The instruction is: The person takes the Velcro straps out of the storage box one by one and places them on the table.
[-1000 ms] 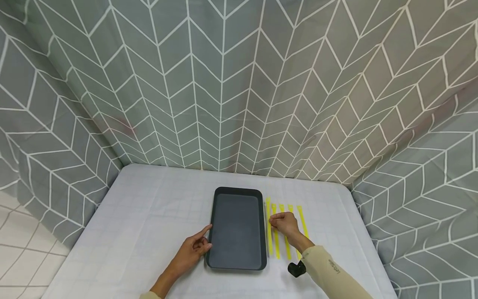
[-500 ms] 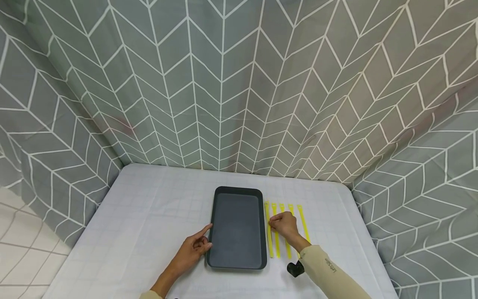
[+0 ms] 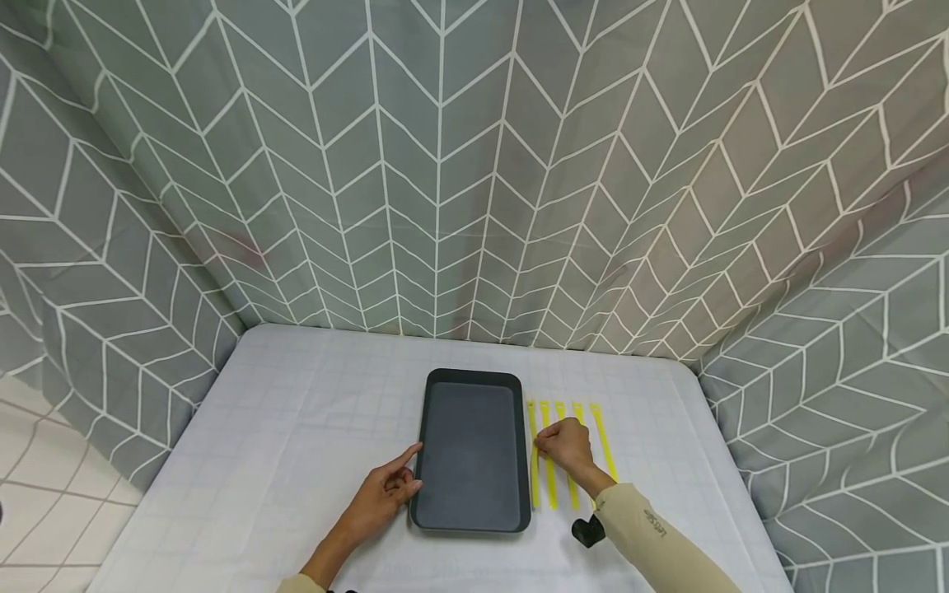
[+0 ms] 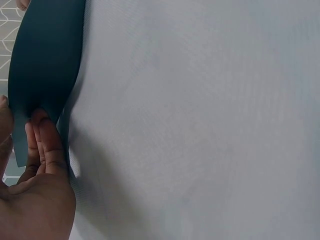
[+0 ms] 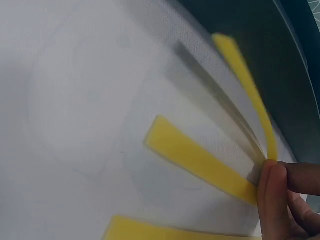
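A dark grey rectangular tray (image 3: 470, 457) lies on the white-covered table. My left hand (image 3: 376, 501) holds its left side, index finger and thumb at the rim; the left wrist view shows fingertips (image 4: 45, 127) against the outer wall. Along the right side of the tray, my right hand (image 3: 567, 446) pinches a flat yellow strap (image 3: 535, 478) between thumb and fingers. In the right wrist view, the near end of that strap (image 5: 245, 80) is raised, its shadow falling on the cloth. Several similar yellow straps (image 3: 602, 436) lie roughly parallel to its right, partly hidden by the hand.
The white tablecloth (image 3: 311, 412) extends around the tray and straps. Patterned grey curtains (image 3: 474, 181) enclose the table's back and sides. A small black object (image 3: 588, 531) sits at the right wrist, by the sleeve. Floor tiles (image 3: 52, 502) show at the lower left.
The pinched strap has come down a little towards the table beside the tray, its far end lower in view. The right hand has barely shifted, and the left hand stays on the tray.
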